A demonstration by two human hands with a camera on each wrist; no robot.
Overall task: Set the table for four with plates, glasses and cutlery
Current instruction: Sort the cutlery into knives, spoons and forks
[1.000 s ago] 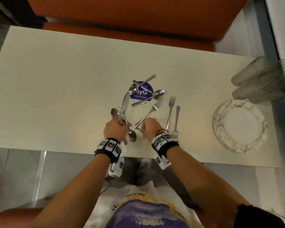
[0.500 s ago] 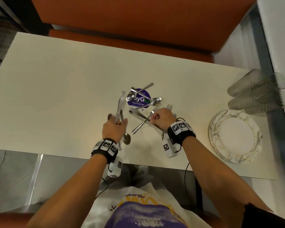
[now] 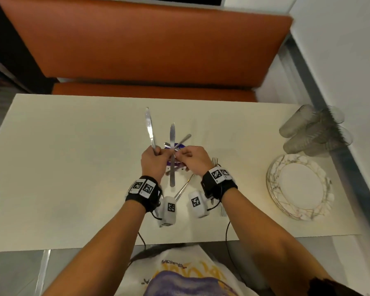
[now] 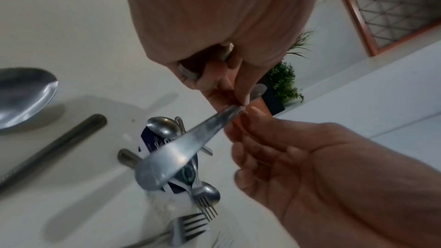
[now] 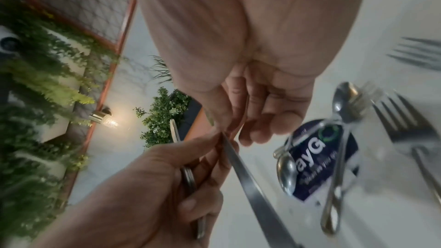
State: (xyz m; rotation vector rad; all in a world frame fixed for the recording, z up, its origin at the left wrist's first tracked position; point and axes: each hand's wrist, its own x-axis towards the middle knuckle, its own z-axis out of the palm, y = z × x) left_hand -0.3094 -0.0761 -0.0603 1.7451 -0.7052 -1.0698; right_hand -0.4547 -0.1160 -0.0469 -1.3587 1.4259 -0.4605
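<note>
My left hand (image 3: 159, 153) grips a first knife (image 3: 150, 129) by its handle, blade pointing away from me. A second knife (image 3: 172, 137) stands between both hands above the table (image 3: 73, 167). My right hand (image 3: 178, 153) pinches this second knife (image 5: 250, 186) at its middle, and my left fingertips (image 4: 238, 91) touch it at the same spot. Below lies a pile of spoons and forks (image 4: 203, 199) on a purple sticker (image 5: 319, 161). A stack of plates (image 3: 299, 186) and several glasses (image 3: 316, 131) on their sides lie at the right.
An orange bench (image 3: 137, 50) runs along the table's far side. A white wall (image 3: 350, 60) stands right behind the glasses. A loose fork (image 3: 184, 189) lies near my wrists, and a large spoon (image 4: 21, 97) lies at the left.
Both hands have risen off the table. The left hand stood its knife up, and the right hand lifted a second knife from the pile and brought it against the left fingers.
</note>
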